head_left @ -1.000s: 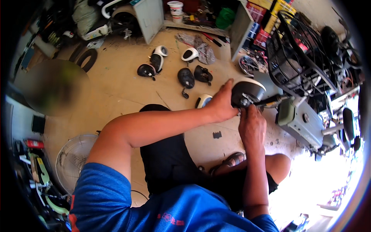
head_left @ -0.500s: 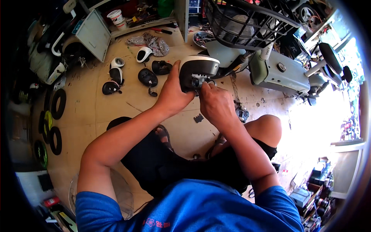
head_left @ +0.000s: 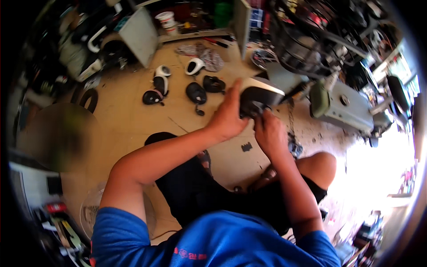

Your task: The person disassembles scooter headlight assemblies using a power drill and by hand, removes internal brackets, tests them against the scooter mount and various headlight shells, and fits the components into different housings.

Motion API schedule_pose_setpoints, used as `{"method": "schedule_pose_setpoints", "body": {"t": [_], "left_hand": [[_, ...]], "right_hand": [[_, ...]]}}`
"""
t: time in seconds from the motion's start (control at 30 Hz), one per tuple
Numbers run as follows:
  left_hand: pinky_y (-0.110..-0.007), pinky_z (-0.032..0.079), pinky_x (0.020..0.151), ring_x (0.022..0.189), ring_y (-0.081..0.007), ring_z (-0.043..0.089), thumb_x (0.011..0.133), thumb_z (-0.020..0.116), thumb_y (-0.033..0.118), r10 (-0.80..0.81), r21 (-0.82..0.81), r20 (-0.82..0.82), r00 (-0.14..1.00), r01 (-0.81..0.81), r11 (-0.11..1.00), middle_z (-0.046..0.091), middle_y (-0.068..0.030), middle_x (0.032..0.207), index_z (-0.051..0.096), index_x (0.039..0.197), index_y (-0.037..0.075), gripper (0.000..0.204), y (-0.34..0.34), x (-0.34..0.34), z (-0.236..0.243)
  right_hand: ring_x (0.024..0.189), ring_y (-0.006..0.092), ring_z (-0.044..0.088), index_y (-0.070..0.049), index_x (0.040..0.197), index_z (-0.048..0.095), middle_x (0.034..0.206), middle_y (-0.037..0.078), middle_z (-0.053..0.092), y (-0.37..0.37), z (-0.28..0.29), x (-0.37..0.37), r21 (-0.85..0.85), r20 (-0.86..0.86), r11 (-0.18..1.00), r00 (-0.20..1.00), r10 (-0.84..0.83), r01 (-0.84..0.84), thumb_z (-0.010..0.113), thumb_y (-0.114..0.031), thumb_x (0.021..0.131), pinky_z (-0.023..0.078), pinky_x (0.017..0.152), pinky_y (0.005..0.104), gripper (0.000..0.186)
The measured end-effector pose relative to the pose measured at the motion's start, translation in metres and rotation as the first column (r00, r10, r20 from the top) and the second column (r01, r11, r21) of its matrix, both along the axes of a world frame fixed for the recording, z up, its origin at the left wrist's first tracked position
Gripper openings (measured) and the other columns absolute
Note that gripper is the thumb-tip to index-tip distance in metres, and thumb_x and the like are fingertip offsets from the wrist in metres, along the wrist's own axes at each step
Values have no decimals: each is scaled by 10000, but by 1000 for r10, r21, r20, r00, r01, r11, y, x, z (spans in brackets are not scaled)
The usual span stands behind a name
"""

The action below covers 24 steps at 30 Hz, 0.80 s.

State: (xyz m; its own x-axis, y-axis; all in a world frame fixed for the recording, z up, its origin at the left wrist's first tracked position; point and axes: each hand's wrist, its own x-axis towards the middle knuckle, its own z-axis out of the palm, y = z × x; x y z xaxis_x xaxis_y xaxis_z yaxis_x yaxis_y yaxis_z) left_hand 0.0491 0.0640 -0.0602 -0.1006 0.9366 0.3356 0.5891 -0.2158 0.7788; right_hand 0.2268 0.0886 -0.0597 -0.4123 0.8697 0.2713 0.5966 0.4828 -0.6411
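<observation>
Since half a second ago my head has swung a little, so the work sits further right and higher in the head view, but my grip on it has not changed. My left hand [head_left: 229, 118] is still cupped round the near side of the black fan housing [head_left: 258, 95], fingers stretched up along its pale rounded top, holding it steady. My right hand [head_left: 269, 135] is curled shut just below the housing, fingertips pinched at its underside; whatever small part they grip is hidden by the fingers, so I cannot tell what it is. The housing hangs above the tan floor [head_left: 129, 124], in front of my knees, close to the grey fan base [head_left: 347, 107] and the wire fan guard [head_left: 307, 49] on my right. Further off on the floor lie several loose black and white shells [head_left: 195, 93], well apart from my hands, near a bunched rag [head_left: 211, 58]. A white tub [head_left: 167, 20] stands on the shelf behind them.
</observation>
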Motion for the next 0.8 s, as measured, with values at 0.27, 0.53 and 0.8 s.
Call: {"method": "schedule_pose_setpoints", "body": {"t": [0.27, 0.53, 0.8], "left_hand": [[-461, 465, 1118, 1373, -499, 482, 808, 702, 2, -31, -32, 20, 999, 31, 999, 372, -313, 1537, 137, 1641, 15, 1006, -14, -3, 15], [-472, 477, 1093, 1356, -501, 470, 768, 670, -56, -100, 109, -42, 994, 104, 989, 367, -293, 1513, 128, 1644, 19, 1033, -13, -12, 15], [-481, 490, 1072, 1306, -518, 516, 789, 687, -39, -34, -22, 55, 998, 36, 999, 408, -318, 1472, 145, 1631, -5, 1002, -16, -15, 20]], "right_hand": [[576, 316, 643, -54, 960, 605, 746, 135, 665, -4, 1, -6, 392, 207, 915, 978, 17, -99, 605, -119, 965, 505, 510, 433, 65], [537, 123, 500, -83, 948, 612, 660, -11, 543, 4, 13, -9, -834, -509, 447, 765, -394, -324, 550, -181, 1034, 383, 470, 255, 144], [741, 437, 694, 8, 1066, 667, 830, 244, 703, -6, 1, -14, 342, 122, 936, 992, 44, -83, 668, -48, 937, 547, 619, 512, 141]]}}
